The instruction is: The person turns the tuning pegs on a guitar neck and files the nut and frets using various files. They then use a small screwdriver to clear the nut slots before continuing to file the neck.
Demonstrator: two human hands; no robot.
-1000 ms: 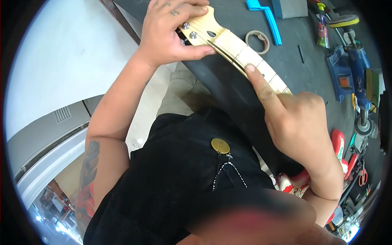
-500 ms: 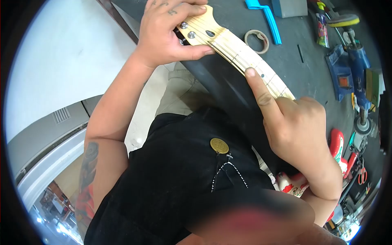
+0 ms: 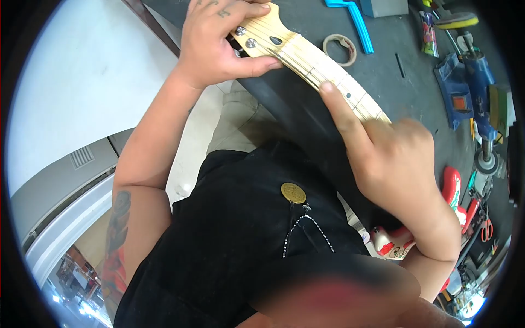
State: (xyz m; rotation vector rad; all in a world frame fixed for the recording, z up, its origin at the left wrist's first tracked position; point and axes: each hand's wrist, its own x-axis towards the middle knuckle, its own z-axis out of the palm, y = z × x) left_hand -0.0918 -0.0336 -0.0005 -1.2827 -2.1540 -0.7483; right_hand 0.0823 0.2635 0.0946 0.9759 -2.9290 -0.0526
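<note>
My left hand [image 3: 213,46] is closed around the pale wooden headstock [image 3: 262,27] of a guitar, its thumb lying along the edge where the strings start. Metal tuning posts show beside the palm. The light guitar neck [image 3: 333,76] runs down to the right, with strings, frets and a dark dot inlay. My right hand [image 3: 391,153] lies over the lower neck. Its index finger is stretched out, with the tip at the strings on the near edge; the other fingers are bent and mostly hidden. Past my right forearm shows part of a red and white painted guitar body [image 3: 394,243].
On the dark worktop lie a tape roll [image 3: 340,50] and a blue string winder [image 3: 358,24]. A blue bench machine [image 3: 478,93] with a polishing wheel stands to the right. Red-handled scissors [image 3: 486,230] and other tools lie farther down that side.
The guitar neck and both hands appear shifted slightly up and left, as does the worktop. The right index fingertip stays near the same stretch of strings. The left hand keeps its grip.
</note>
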